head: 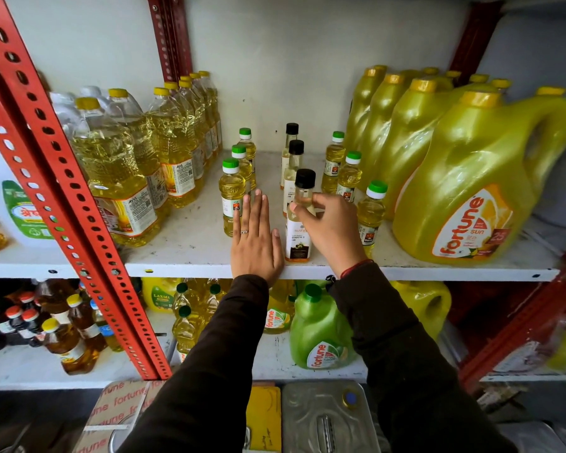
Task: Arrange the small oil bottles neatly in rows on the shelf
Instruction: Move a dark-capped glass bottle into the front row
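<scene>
Hands [256, 243] over white shelf [190, 237], red uprights [62, 178]

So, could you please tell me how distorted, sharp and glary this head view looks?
Head view: wide-angle bending bows the red upright and shelf edge; the front black-capped bottle under the right hand is sharp; glare streaks the big yellow jug; the floor items look soft.

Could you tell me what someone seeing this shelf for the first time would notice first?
Probably the big yellow Fortune jug at the front right of the shelf, and the red perforated upright slanting across the left. In the middle, the right hand grips the neck of the front black-capped bottle, while the left hand lies flat and open beside a green-capped bottle.
</scene>
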Motion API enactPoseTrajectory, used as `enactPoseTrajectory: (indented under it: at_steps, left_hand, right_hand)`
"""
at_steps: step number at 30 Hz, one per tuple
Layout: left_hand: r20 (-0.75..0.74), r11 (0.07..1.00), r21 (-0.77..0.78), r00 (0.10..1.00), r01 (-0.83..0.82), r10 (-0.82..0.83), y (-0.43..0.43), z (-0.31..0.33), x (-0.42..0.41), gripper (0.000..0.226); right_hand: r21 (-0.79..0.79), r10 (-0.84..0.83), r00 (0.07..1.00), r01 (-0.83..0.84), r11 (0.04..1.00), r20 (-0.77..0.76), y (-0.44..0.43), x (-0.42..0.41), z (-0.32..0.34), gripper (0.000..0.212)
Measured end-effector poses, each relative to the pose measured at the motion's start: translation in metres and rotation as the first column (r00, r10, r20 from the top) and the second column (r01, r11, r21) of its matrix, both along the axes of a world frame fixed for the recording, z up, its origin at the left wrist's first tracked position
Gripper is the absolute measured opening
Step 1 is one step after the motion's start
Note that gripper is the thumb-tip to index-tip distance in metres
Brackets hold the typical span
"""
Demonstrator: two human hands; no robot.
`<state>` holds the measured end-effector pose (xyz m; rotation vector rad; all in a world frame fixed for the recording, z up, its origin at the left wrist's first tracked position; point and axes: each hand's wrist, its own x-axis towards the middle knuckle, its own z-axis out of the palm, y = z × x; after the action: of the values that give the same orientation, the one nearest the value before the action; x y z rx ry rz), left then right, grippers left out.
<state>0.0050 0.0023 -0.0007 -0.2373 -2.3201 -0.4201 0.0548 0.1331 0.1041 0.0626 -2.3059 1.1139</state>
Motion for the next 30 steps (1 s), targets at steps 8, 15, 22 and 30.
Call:
enactPoseTrajectory:
  at_steps: [8, 15, 22, 30]
  left_hand:
    - [0.001, 1.0, 0.007, 1.0, 0.003, -0.003, 0.0, -0.001, 0.0, 0.07]
    - [-0.004, 1.0, -0.019, 1.0, -0.015, 0.015, 0.0, -0.003, -0.003, 0.069]
    - [-0.004, 1.0, -0.011, 1.0, -0.007, 0.007, 0.0, -0.002, -0.004, 0.07]
    - [-0.001, 1.0, 0.002, 1.0, 0.008, -0.008, 0.001, -0.001, -0.002, 0.07]
  right_hand:
    - [0.01, -0.011, 1.0, 0.011, 1.0, -0.002, 0.0, 0.005, 0.002, 0.028]
    - [0.027, -0.011, 1.0, 0.011, 1.0, 0.001, 0.0, 0.006, 0.004, 0.027]
    - [0.03, -0.024, 0.999, 0.023, 0.999, 0.03, 0.0, 0.009, 0.006, 0.03]
    - [0.032, -0.039, 0.997, 0.037, 0.999, 0.061, 0.0, 0.014, 0.005, 0.043]
